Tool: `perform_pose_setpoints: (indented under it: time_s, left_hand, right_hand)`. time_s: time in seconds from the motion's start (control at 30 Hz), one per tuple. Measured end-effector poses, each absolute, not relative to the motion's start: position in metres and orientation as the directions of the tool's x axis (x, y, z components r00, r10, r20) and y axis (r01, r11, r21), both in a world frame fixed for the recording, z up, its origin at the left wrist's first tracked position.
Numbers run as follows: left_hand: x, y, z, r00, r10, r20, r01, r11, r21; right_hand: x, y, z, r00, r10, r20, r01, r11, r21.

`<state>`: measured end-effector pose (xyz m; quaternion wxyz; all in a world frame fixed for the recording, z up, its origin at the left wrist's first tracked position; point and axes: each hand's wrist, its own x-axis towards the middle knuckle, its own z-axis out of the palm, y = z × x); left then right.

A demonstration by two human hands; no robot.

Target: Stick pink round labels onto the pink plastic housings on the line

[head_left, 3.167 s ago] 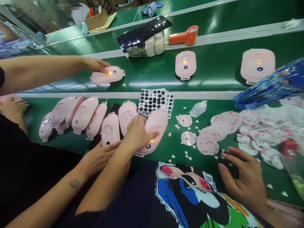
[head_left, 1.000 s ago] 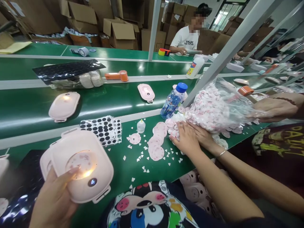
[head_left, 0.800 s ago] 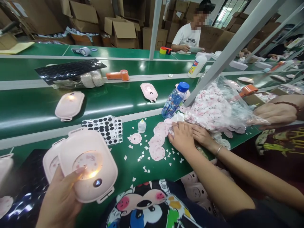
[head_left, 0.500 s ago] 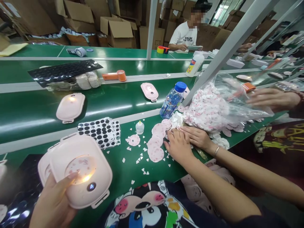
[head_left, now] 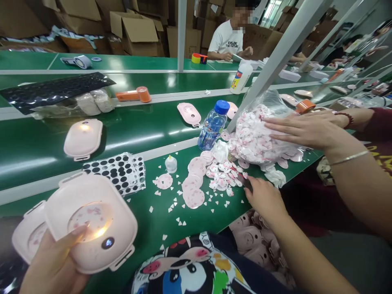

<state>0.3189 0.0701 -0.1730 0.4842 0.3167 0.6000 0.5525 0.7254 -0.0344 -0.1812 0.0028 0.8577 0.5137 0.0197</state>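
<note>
My left hand grips a pink rounded case, thumb on its round patterned window, which glows; a small round display is lit. A second pink case lies partly behind it; whether my fingers also touch it is hidden. My right hand is at the edge of a pile of small white-and-pink cutouts, fingers closed on a dark, flat strip. Left of the pile, pink patterned discs overlap in a row. A co-worker's hand with a bangle lies on a clear bag of cutouts.
Small white triangles lie scattered nearby. Around them are a dotted sticker sheet, a small clear dome-shaped bottle and a blue-capped bottle. A slanted metal post rises beyond. Pink cases sit on the green belt.
My right hand has drawn back right, uncovering the cutouts. The bangled hand has moved up right from beside mine onto the bag. The second pink case shows farther left; the view has shifted slightly.
</note>
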Motion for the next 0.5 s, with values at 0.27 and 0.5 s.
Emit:
perform_pose_setpoints:
  time_s: [0.27, 0.5]
  left_hand:
    - [0.338, 0.07, -0.154, -0.342, 0.905, -0.254, -0.158, 0.211, 0.965]
    - [0.342, 0.068, -0.152, -0.373, 0.874, -0.312, -0.2, 0.253, 0.947]
  right_hand:
    - [0.759, -0.044, -0.186, 0.492, 0.865, -0.097, 0.845, -0.502, -0.183]
    - [0.777, -0.042, -0.184, 0.576, 0.817, 0.021, 0.782, -0.544, -0.304]
